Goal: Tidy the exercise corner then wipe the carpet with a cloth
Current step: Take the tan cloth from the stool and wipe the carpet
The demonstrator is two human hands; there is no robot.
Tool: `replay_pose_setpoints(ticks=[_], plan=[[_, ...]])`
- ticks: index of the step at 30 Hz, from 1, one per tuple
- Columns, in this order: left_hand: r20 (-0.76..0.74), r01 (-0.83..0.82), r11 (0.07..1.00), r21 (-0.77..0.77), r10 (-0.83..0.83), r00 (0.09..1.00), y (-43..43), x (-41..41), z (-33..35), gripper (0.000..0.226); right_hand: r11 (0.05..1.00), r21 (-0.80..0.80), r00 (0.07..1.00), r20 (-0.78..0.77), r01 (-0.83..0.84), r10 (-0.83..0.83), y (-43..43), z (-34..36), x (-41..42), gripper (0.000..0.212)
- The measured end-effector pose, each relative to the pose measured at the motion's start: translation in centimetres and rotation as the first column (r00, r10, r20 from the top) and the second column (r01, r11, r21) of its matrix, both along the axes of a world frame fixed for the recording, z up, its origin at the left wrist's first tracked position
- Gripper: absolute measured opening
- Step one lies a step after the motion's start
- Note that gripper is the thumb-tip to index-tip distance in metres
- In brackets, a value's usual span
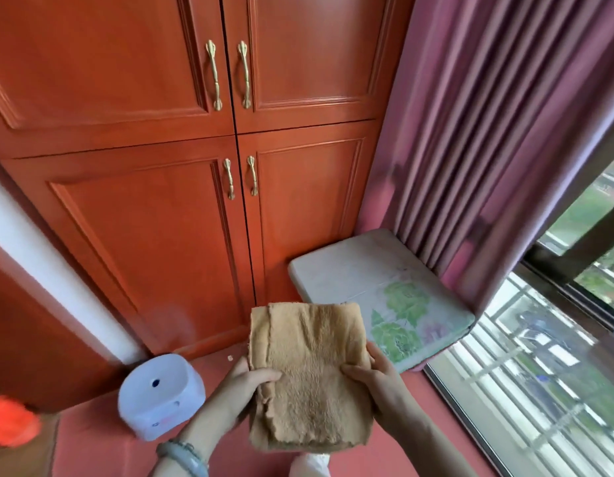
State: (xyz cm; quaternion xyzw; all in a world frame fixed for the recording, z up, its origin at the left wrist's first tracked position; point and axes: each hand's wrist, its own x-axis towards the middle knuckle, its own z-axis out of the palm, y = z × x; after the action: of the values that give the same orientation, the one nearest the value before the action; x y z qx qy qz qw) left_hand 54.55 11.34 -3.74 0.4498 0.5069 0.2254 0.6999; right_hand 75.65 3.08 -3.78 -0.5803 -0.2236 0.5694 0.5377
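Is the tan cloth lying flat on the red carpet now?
No, the tan cloth is held up above the carpet, with the left hand and the right hand gripping its two sides.

orange object point(11, 421) blurred, cut off left

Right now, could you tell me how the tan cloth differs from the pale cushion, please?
The tan cloth is plain and fuzzy; the pale cushion is smooth with a faded leaf print. The cloth is held folded between left hand and right hand; the cushion lies flat, untouched. Both look roughly rectangular.
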Motion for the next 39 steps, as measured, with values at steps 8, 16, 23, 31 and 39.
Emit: replay_pose_setpoints(ticks=[8,16,23,31,39], plan=[[0.037,0.089,0.996,0.001,-0.089,0.995,11.9,9.9,-1.9,0.06,0.995,0.013,0.99,0.096,0.103,-0.104,9.6,-0.9,9.1,0.048],[-0.037,0.197,0.98,-0.017,-0.198,0.98,21.1,20.4,-4.1,0.046,0.977,-0.031,0.972,0.113,0.211,-0.206,16.6,-3.6,18.5,0.039],[-0.045,0.264,0.956,-0.131,-0.272,0.961,25.6,25.7,-7.5,0.084,0.952,-0.122,0.934,0.265,0.279,-0.239,19.7,-5.3,23.4,0.044],[-0.051,0.249,0.968,-0.012,-0.249,0.967,27.0,29.9,-10.8,0.07,0.948,-0.225,0.926,0.353,0.224,-0.135,23.9,-7.2,28.1,0.042],[-0.139,0.153,0.988,0.033,-0.147,0.979,26.4,34.8,-15.3,0.052,0.954,-0.301,0.919,0.375,-0.008,0.126,27.0,-13.2,34.2,0.053]])
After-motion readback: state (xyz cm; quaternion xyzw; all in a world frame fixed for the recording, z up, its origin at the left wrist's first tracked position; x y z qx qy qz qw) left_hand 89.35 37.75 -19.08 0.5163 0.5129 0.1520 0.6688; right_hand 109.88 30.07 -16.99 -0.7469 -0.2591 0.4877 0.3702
